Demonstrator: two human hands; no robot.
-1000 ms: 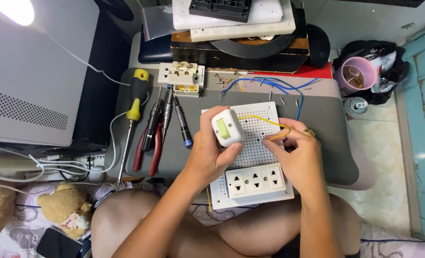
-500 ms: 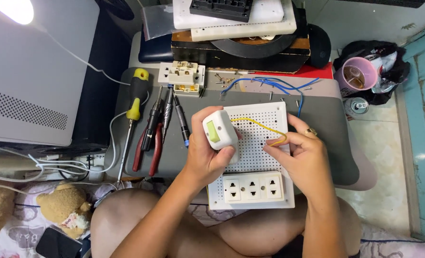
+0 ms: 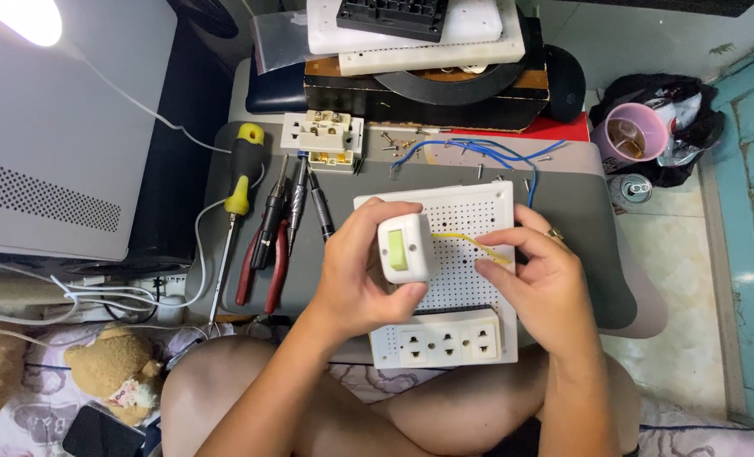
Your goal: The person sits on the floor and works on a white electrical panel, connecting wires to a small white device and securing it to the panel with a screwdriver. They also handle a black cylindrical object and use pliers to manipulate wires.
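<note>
Over the perforated board (image 3: 470,254), the left hand (image 3: 356,279) grips a white switch (image 3: 405,247) while the right hand (image 3: 533,275) pinches its yellow wire (image 3: 470,243), which a hard tug might pull loose.

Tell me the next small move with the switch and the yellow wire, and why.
Probably feed the thin yellow wire toward the back of the small white switch with the green rocker. The left hand holds the switch above the white perforated board, and the right hand pinches the wire's far end.
</note>
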